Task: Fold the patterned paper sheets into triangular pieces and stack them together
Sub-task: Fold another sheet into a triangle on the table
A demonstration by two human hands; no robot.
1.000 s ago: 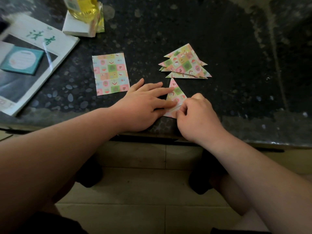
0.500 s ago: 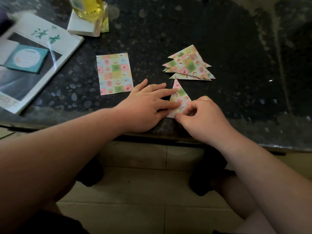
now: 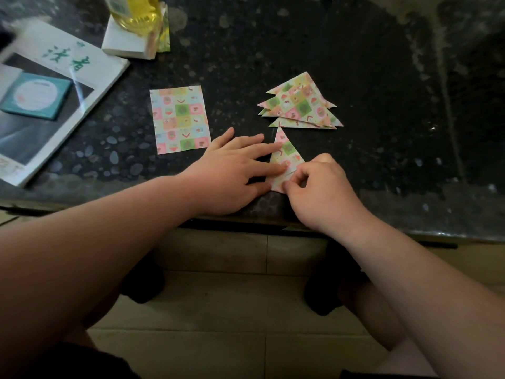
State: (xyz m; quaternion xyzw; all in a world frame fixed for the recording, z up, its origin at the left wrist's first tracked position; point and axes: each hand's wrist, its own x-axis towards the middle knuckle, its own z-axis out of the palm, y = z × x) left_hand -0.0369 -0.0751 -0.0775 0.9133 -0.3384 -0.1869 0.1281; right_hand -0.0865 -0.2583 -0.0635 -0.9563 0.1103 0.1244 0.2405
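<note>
A half-folded patterned triangle [image 3: 287,153] lies near the front edge of the dark stone table [image 3: 273,50], its tip pointing away from me. My left hand [image 3: 232,170] lies flat with straight fingers pressing down the triangle's left side. My right hand [image 3: 319,187] pinches the triangle's lower right edge between thumb and curled fingers. Just behind it lies a stack of folded patterned triangles [image 3: 300,103]. One flat unfolded patterned sheet [image 3: 180,119] lies to the left of my left hand.
A magazine [image 3: 54,99] with a teal booklet [image 3: 35,95] on it lies at the far left. A yellow bottle [image 3: 136,9] stands on a white pad [image 3: 128,42] at the back. The table's front edge runs just under my wrists; tiled floor lies below.
My right hand's fingers have shifted on the triangle's lower edge, now pinching it with thumb and curled fingers. My left hand stays pressed on the paper.
</note>
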